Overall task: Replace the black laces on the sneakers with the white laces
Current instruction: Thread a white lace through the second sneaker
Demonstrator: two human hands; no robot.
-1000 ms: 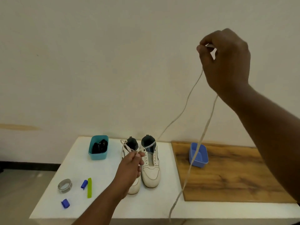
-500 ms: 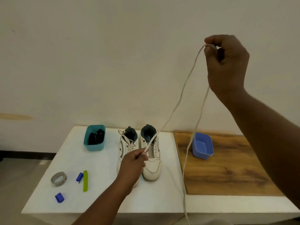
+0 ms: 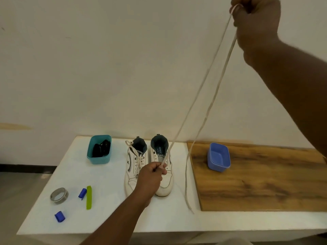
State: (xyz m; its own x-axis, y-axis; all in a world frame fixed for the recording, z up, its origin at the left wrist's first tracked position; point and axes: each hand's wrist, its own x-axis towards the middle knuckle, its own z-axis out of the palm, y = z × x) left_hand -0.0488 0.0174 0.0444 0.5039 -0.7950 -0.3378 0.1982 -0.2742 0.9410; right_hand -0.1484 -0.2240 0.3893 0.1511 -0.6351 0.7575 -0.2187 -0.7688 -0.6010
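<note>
While a white lace (image 3: 203, 85) stretches taut between two hands, a pair of white sneakers (image 3: 150, 165) stands on the white table (image 3: 109, 218).

One end of the lace is pinched by the left hand (image 3: 153, 174) just above the sneakers; the lace runs up to the raised right hand (image 3: 254, 20), whose curled fingers grip it, and its free end hangs down to the table edge. Black laces (image 3: 100, 149) lie in a teal tub (image 3: 99, 160). A blue tub (image 3: 219, 158) sits on a wooden board (image 3: 265, 183) before a plain wall (image 3: 106, 68).
</note>
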